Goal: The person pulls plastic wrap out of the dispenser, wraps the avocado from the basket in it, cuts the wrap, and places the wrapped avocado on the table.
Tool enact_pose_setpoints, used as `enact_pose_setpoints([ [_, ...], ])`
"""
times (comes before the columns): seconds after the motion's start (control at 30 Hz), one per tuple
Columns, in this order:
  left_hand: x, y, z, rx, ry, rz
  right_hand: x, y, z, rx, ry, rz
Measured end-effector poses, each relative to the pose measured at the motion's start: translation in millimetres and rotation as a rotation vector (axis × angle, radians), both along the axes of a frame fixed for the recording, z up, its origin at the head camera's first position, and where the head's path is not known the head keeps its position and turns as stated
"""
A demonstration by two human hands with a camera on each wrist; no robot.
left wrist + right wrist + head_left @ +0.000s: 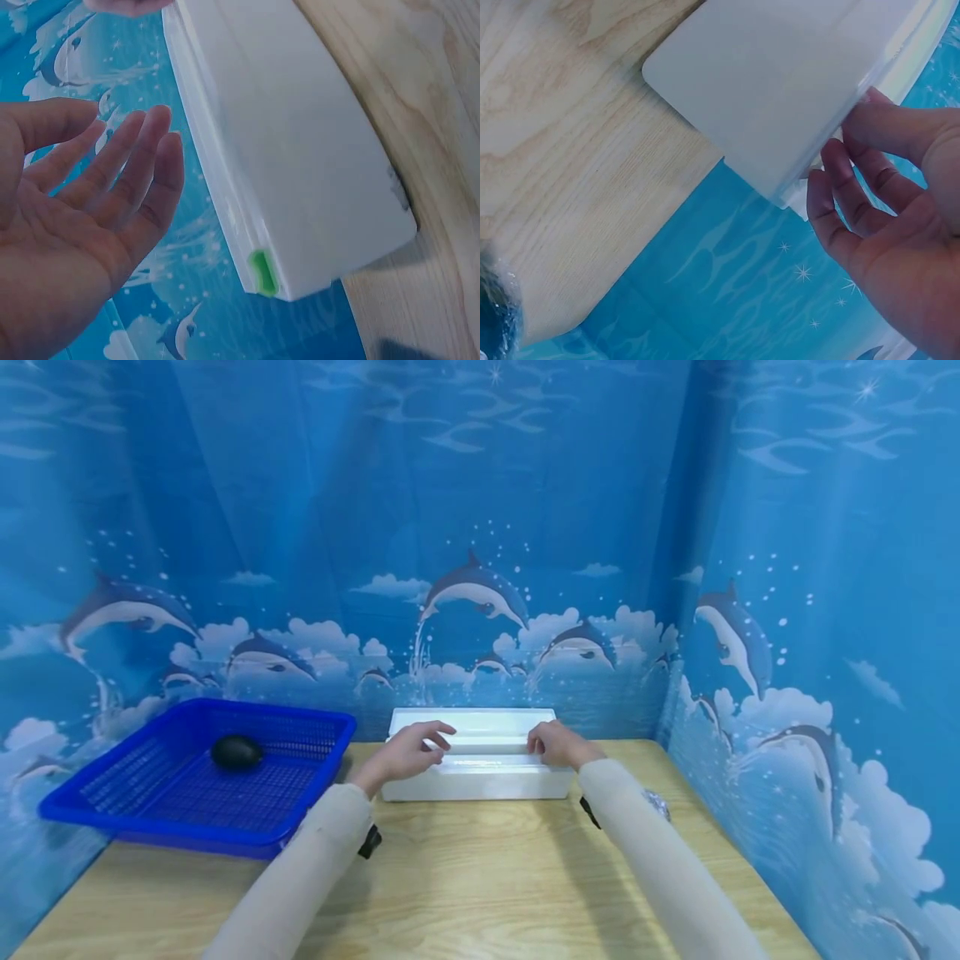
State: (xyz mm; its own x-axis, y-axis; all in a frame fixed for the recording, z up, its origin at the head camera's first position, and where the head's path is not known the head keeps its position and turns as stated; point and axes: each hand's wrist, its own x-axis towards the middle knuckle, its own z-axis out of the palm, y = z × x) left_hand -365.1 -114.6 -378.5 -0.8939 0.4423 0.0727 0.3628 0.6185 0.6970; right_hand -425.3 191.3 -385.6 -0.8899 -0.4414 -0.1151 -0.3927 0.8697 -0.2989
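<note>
A long white plastic box [476,787] with a hinged lid stands at the far side of the table. Its lid [472,720] appears raised along the back. My left hand [411,749] hovers by the box's left part, fingers loosely bent and holding nothing; in the left wrist view the left hand [97,202] is apart from the box, near a green clip [263,272] on its end. At the box's right end, my right hand [558,744] pinches the edge; the right wrist view shows the right hand [900,202] with its thumb against the rim and fingers curled below.
On the left, a blue plastic basket [311,810] holds a dark oval object [236,752]. A shiny, clear-wrapped item [657,803] lies beyond my right forearm, partly hidden. Dolphin-print curtains [480,485] hang behind and beside the wooden table [465,877].
</note>
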Motion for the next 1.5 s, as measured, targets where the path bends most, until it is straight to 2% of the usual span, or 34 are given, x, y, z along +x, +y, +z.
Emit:
enact_pose_setpoints([
  [0.23,-4.5,-13,4.5,-0.024,0.024,0.011,1.4,6,2.0,-0.057,0.101,0.048],
  [0.43,-8.4,-27,6.3,-0.062,0.065,0.036,-1.6,15,1.6,-0.164,0.109,-0.021],
  [0.6,-10.4,-34,2.3,-0.125,-0.001,0.090,-2.4,17,1.4,-0.235,0.089,-0.033],
  [0.73,-11.4,-36,-1.9,-0.152,-0.052,0.105,-3.3,16,0.0,-0.196,0.049,-0.002],
  [0.93,-14.2,-40,-5.1,-0.131,-0.032,0.128,-4.1,13,-2.0,-0.092,0.025,0.035],
  [1.07,-15.0,-39,-6.4,-0.131,-0.032,0.121,-4.0,12,-3.0,-0.044,0.059,0.066],
  [1.2,-14.9,-39,-8.1,-0.127,-0.032,0.103,-2.0,15,-3.4,-0.085,0.095,0.034],
  [1.5,-16.7,-41,-11.3,-0.119,-0.044,0.122,-3.2,27,-3.6,-0.177,0.179,-0.037],
])
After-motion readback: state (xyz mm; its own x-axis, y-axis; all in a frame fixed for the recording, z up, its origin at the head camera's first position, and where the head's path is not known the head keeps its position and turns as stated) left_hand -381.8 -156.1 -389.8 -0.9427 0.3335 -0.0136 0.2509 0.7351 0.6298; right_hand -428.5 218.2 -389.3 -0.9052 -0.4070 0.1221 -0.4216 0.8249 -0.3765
